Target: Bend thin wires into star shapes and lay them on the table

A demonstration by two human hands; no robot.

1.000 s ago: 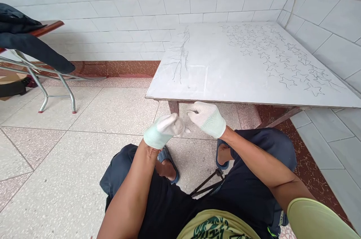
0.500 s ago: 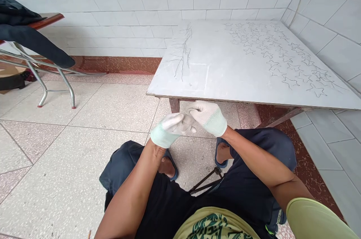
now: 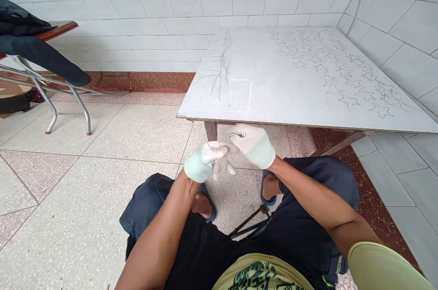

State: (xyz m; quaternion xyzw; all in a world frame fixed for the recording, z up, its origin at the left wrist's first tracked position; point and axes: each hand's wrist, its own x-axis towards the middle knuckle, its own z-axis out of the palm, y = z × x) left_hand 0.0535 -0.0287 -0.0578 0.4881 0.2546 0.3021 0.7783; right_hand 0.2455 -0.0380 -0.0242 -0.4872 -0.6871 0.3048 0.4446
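Note:
White knitted gloves with pale green cuffs cover both my hands, which meet in front of the table's near edge. My left hand (image 3: pixel 215 158) pinches a thin wire (image 3: pixel 213 162) between thumb and forefinger, its lower fingers loosely spread. Close against it, my right hand (image 3: pixel 249 142) is closed with fingertips together on the same wire, most of which the gloves hide. On the white table (image 3: pixel 273 93) lie many star-shaped bent wires (image 3: pixel 349 82) to the right. A bundle of loose, kinked wires (image 3: pixel 223 64) rests toward the left side.
Tiled walls border the table behind and at right. A wooden table leg (image 3: pixel 211 130) stands just beyond my hands. Far left, dark clothing (image 3: pixel 44 55) hangs over a red-brown table on metal legs (image 3: pixel 87 114). Below me are my knees and a dark metal stool frame (image 3: pixel 251 217).
My left thumb and forefinger have come together in a pinch near the right fingertips, and the left palm has turned. The right hand stays nearly in place. The view has tilted slightly.

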